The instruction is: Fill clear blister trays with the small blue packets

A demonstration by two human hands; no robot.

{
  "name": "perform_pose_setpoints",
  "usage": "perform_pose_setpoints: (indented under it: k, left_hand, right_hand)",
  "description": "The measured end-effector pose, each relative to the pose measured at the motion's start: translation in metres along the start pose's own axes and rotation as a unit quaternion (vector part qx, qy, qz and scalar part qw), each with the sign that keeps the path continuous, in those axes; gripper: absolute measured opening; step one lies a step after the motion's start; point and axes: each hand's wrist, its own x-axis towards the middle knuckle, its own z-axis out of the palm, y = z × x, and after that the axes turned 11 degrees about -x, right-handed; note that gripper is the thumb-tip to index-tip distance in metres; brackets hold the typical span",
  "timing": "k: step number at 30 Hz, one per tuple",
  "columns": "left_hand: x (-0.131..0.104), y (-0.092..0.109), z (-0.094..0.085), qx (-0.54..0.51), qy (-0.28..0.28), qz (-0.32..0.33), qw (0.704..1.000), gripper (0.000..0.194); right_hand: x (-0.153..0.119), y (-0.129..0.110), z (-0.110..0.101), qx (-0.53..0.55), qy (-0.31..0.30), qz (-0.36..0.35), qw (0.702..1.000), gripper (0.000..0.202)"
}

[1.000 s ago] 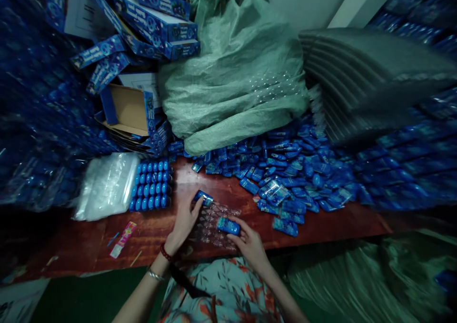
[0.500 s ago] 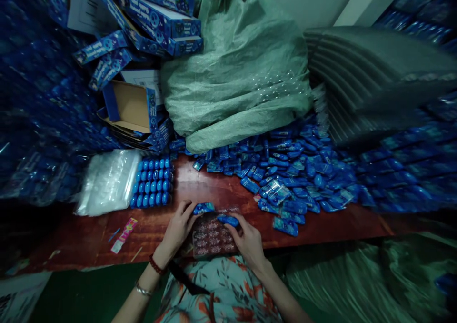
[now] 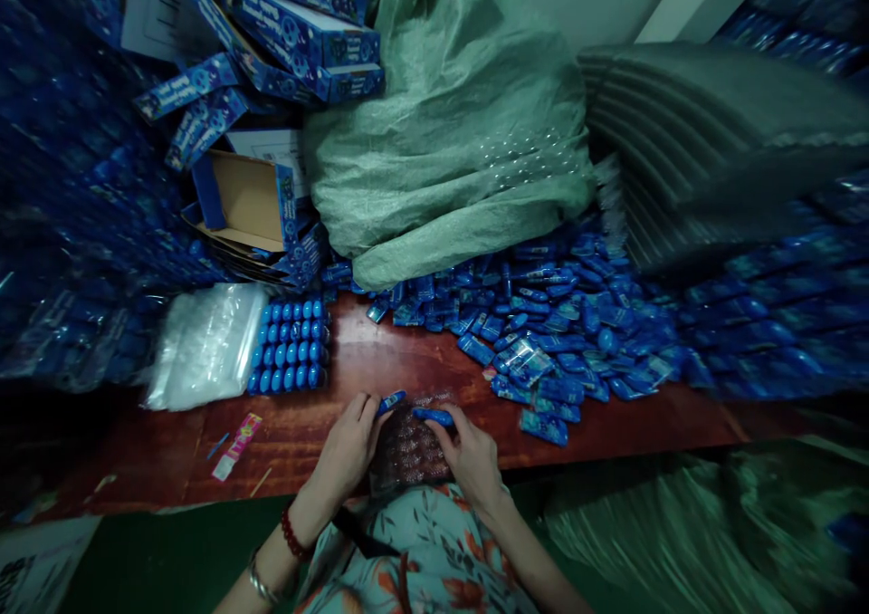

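Between my hands, at the table's front edge, lies a clear plastic tray [image 3: 409, 451] with rows of moulded pockets. My left hand [image 3: 353, 435] pinches a small blue wrapped packet [image 3: 391, 403] over the tray's far left corner. In the fingers of my right hand [image 3: 468, 455] is another blue packet [image 3: 433, 416], held above the tray's far right part. Both packets are tilted and partly covered by fingers. A heap of similar blue packets [image 3: 543, 324] spreads over the table to the right and behind.
A filled tray of blue egg-shaped pieces [image 3: 289, 347] stands left, beside clear plastic bags [image 3: 207, 347]. Behind are blue printed boxes [image 3: 244, 197] and a large green woven sack [image 3: 448, 143]. Grey foam sheets [image 3: 712, 125] are stacked right. A pink strip [image 3: 236, 448] lies front left.
My left hand has turned, so its packet now points up and right, seen edge-on. My right hand with its packet has hardly moved. The view has shifted slightly.
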Motion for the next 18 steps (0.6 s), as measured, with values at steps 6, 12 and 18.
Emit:
perform_pose_setpoints:
  k: [6, 12, 18]
  left_hand:
    - [0.002, 0.004, 0.003, 0.063, -0.049, -0.022, 0.997, 0.021]
    - [0.015, 0.019, -0.004, 0.141, -0.151, -0.016, 0.978, 0.025]
    - [0.034, 0.036, 0.002, 0.237, -0.190, -0.013, 0.953, 0.026]
  right_hand:
    - [-0.003, 0.000, 0.004, -0.010, 0.026, -0.010, 1.000, 0.046]
    - [-0.002, -0.004, 0.001, -0.027, 0.015, -0.028, 0.999, 0.046]
    - [-0.003, -0.010, 0.002, -0.038, 0.013, -0.032, 0.999, 0.048]
